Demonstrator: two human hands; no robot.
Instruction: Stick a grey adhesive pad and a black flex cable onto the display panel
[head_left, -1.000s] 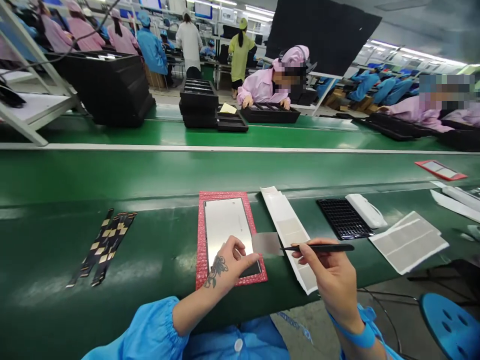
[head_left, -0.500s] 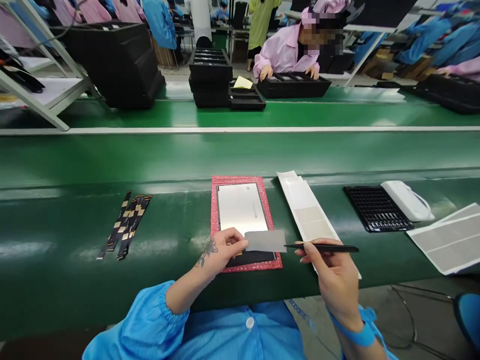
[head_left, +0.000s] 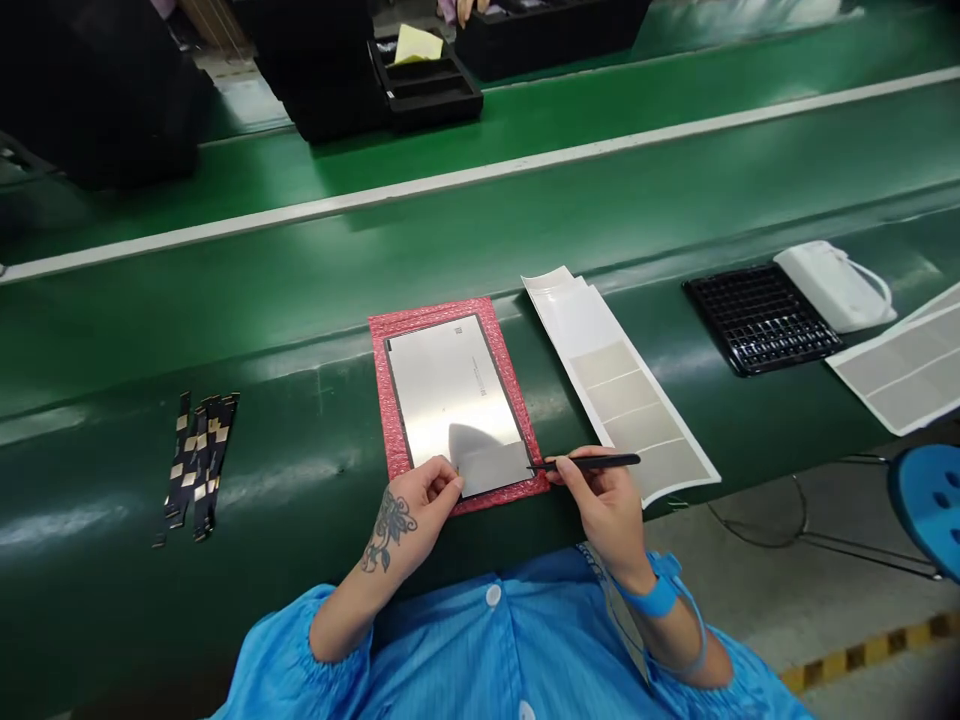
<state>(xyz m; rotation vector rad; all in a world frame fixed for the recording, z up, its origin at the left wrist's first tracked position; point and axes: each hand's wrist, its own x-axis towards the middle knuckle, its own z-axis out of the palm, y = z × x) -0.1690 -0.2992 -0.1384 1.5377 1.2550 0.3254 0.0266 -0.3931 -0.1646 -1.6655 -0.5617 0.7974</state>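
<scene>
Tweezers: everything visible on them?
The tweezers are slim and black, tapering to a fine point; the material is unclear. The right hand grips them between thumb and fingers, nearly level across the view. Their point is at the right end of the grey film; whether it pinches it is too small to tell.

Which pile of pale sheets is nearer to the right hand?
The long pile beside the red bubble wrap, close to the right hand; the other pile lies past the black tray.
</scene>
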